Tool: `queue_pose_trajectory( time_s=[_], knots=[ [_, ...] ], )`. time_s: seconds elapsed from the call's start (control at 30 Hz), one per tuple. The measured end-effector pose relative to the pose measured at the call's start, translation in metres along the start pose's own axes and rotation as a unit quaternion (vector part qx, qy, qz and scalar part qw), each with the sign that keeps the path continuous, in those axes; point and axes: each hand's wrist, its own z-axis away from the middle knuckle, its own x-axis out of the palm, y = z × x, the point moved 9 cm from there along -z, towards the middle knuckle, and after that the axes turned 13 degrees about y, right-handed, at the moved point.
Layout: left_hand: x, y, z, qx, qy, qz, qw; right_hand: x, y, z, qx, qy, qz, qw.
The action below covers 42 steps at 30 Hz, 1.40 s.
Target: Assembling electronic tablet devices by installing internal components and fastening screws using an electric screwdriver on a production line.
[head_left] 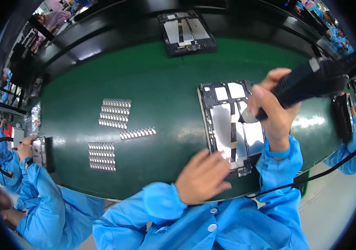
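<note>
My right hand (pixel 276 112) is wrapped round a black electric screwdriver (pixel 307 83) with a pale nose. The nose points down and left, its tip over the middle of an opened tablet (pixel 221 118). That tablet lies flat, showing silver battery panels, a dark flex strip down the middle and a small circuit board at its near edge. My left hand (pixel 205 175), slightly blurred, is open with its fingers spread. Its fingertips are at the tablet's near left edge; whether they press on it I cannot tell. My right hand and the screwdriver hide the tablet's right side.
Sheets of small silver parts (pixel 115 112) lie on the green table (pixel 165 100) to the left, with a short strip (pixel 138 133) beside them. A second opened tablet (pixel 188 33) rests at the far edge. A black cable (pixel 319 173) crosses at right. A co-worker (pixel 46 200) sits left.
</note>
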Motion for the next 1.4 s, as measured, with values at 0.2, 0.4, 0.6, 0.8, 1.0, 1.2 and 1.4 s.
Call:
queue_pose_trajectory(
  time_s=[0.2, 0.4, 0.6, 0.8, 1.0, 1.2, 1.4],
  knots=[
    [0.018, -0.015, 0.001, 0.111, -0.108, -0.055, 0.986, -0.02, -0.007, 0.026, 0.104, -0.044, 0.058, 0.992],
    [0.022, -0.079, -0.065, 0.181, -0.114, 0.002, 0.977, -0.025, 0.003, 0.053, 0.232, -0.063, -0.012, 0.971],
    [0.068, -0.133, -0.159, 0.21, -0.056, -0.08, 0.973, -0.019, 0.036, 0.076, 0.248, -0.106, 0.013, 0.963],
    [0.09, -0.195, -0.223, 0.059, -0.038, -0.234, 0.97, -0.006, 0.023, 0.067, 0.171, -0.159, -0.008, 0.972],
    [0.044, -0.212, -0.221, 0.047, -0.125, -0.312, 0.941, -0.027, 0.009, 0.057, 0.135, -0.131, 0.014, 0.982],
    [-0.032, -0.274, -0.195, -0.073, -0.206, -0.444, 0.869, -0.027, 0.01, 0.054, 0.141, -0.152, -0.003, 0.978],
    [-0.042, -0.295, -0.213, -0.004, -0.198, -0.422, 0.885, -0.029, 0.01, 0.053, 0.122, -0.146, 0.008, 0.982]
  ],
)
